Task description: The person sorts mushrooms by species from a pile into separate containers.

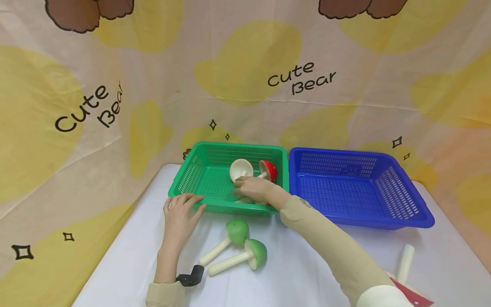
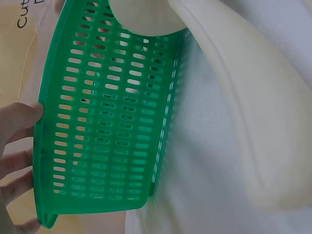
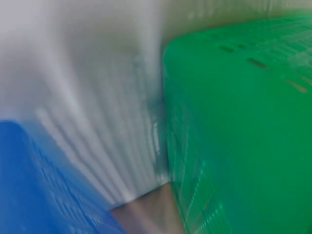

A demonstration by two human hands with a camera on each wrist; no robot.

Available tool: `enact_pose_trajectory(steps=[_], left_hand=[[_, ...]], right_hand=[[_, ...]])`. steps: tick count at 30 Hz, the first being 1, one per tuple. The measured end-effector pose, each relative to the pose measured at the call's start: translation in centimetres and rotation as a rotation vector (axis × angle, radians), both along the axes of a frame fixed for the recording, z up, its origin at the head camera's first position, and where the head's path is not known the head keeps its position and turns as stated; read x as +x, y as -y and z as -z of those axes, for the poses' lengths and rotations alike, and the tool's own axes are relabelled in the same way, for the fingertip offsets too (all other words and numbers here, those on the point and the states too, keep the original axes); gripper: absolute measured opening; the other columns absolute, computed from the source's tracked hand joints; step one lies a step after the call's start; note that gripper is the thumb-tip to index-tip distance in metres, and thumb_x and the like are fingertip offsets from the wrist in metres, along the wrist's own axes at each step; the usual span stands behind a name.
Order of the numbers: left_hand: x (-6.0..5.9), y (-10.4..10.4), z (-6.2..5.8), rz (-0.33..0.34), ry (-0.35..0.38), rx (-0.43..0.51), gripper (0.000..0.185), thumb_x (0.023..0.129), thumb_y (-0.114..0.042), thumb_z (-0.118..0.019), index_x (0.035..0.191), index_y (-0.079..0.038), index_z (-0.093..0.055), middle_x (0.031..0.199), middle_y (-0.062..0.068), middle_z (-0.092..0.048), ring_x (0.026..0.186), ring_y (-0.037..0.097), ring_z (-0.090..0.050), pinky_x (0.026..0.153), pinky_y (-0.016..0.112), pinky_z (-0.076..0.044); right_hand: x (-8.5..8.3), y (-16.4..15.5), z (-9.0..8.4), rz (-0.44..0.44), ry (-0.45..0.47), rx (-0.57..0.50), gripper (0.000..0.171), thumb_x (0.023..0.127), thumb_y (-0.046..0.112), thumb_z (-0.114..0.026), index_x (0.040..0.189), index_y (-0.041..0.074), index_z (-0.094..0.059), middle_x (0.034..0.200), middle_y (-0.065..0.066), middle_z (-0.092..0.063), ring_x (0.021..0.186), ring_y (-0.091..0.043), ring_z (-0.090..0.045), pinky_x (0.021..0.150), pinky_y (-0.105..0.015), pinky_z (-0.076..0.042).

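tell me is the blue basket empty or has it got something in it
Empty. The head view shows the blue basket with only its bare perforated floor and walls; the toy mushrooms lie in the green basket or on the table.

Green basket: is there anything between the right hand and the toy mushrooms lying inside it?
Nothing visible. The right hand is already over the near wall of the green basket, and its fingers lie against the stem of the cream mushroom. The red mushroom lies just behind. What the palm covers is hidden.

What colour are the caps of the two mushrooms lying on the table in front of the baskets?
Green caps, clearest in the head view.
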State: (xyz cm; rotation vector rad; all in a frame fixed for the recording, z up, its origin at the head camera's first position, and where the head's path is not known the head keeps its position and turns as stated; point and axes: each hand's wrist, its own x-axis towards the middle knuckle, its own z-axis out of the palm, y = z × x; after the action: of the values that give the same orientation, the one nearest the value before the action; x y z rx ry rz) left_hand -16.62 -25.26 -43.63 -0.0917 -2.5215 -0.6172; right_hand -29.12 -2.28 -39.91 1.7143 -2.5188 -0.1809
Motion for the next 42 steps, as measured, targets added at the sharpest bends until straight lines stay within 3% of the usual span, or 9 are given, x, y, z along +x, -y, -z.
enact_pose_trajectory(steps=[5, 10, 13, 16, 20, 24, 27, 42], left_hand=[[0.0, 0.0, 0.0, 0.001, -0.003, 0.001, 0.023, 0.083, -0.023, -0.075, 0.105, -0.015, -0.072, 0.112, 0.011, -0.066, 0.113, 0.033, -0.051, 0.111, 0.063, -0.02], [0.0, 0.0, -0.1, 0.002, 0.0, 0.002, 0.024, 0.083, -0.023, -0.075, 0.105, -0.015, -0.072, 0.112, 0.011, -0.066, 0.113, 0.033, -0.051, 0.111, 0.063, -0.02], [0.0, 0.0, -0.1, 0.0, 0.005, 0.0, 0.024, 0.083, -0.023, -0.075, 0.105, -0.016, -0.072, 0.113, 0.011, -0.066, 0.113, 0.033, -0.051, 0.112, 0.063, -0.02], [0.1, -0.1, 0.0, 0.001, 0.011, 0.0, 0.023, 0.083, -0.023, -0.075, 0.105, -0.016, -0.072, 0.113, 0.011, -0.065, 0.114, 0.033, -0.051, 0.112, 0.063, -0.019], [0.1, -0.1, 0.0, 0.002, 0.02, 0.003, 0.024, 0.084, -0.023, -0.074, 0.106, -0.016, -0.071, 0.114, 0.011, -0.065, 0.115, 0.033, -0.051, 0.112, 0.063, -0.019], [0.2, -0.1, -0.1, 0.006, 0.02, 0.001, 0.024, 0.084, -0.023, -0.074, 0.106, -0.015, -0.071, 0.114, 0.012, -0.065, 0.115, 0.034, -0.051, 0.112, 0.063, -0.02], [0.3, 0.0, -0.2, 0.007, 0.021, 0.0, 0.024, 0.084, -0.023, -0.074, 0.107, -0.015, -0.071, 0.114, 0.012, -0.065, 0.115, 0.034, -0.051, 0.112, 0.063, -0.02], [0.1, 0.1, -0.3, 0.014, 0.024, 0.013, 0.023, 0.085, -0.022, -0.073, 0.106, -0.014, -0.071, 0.114, 0.013, -0.065, 0.114, 0.034, -0.05, 0.111, 0.064, -0.019]], right_hand=[[0.4, 0.0, -0.3, 0.014, 0.079, -0.014, 0.044, 0.094, 0.034, -0.06, 0.136, 0.018, -0.055, 0.138, -0.007, -0.057, 0.135, -0.027, -0.047, 0.108, -0.039, -0.045], [1.2, -0.5, -1.0, 0.081, 0.104, -0.118, 0.039, 0.093, 0.036, -0.062, 0.128, 0.019, -0.062, 0.13, -0.001, -0.062, 0.128, -0.021, -0.053, 0.107, -0.044, -0.044], [1.7, -1.2, -1.6, 0.137, 0.124, -0.159, 0.031, 0.096, 0.024, -0.059, 0.126, 0.02, -0.063, 0.129, 0.001, -0.063, 0.125, -0.019, -0.054, 0.105, -0.043, -0.045], [2.1, -2.1, -2.0, 0.153, 0.13, -0.196, 0.033, 0.095, 0.008, -0.056, 0.125, 0.019, -0.064, 0.126, 0.001, -0.064, 0.12, -0.02, -0.057, 0.108, -0.044, -0.043], [2.5, -3.3, -2.4, 0.143, 0.13, -0.28, 0.031, 0.092, 0.006, -0.059, 0.121, 0.015, -0.066, 0.12, -0.001, -0.067, 0.113, -0.022, -0.06, 0.108, -0.045, -0.042], [3.3, -4.3, -2.8, 0.136, 0.104, -0.338, 0.03, 0.09, 0.007, -0.063, 0.12, 0.014, -0.066, 0.118, -0.003, -0.068, 0.114, -0.022, -0.06, 0.096, -0.037, -0.05], [4.1, -5.1, -3.3, 0.148, 0.073, -0.361, 0.032, 0.09, 0.01, -0.065, 0.121, 0.014, -0.065, 0.119, -0.002, -0.067, 0.115, -0.021, -0.059, 0.093, -0.038, -0.051], [8.4, -8.3, -4.4, 0.193, -0.088, -0.473, 0.033, 0.085, 0.012, -0.071, 0.117, 0.019, -0.067, 0.118, 0.0, -0.067, 0.114, -0.023, -0.059, 0.097, -0.042, -0.048]])
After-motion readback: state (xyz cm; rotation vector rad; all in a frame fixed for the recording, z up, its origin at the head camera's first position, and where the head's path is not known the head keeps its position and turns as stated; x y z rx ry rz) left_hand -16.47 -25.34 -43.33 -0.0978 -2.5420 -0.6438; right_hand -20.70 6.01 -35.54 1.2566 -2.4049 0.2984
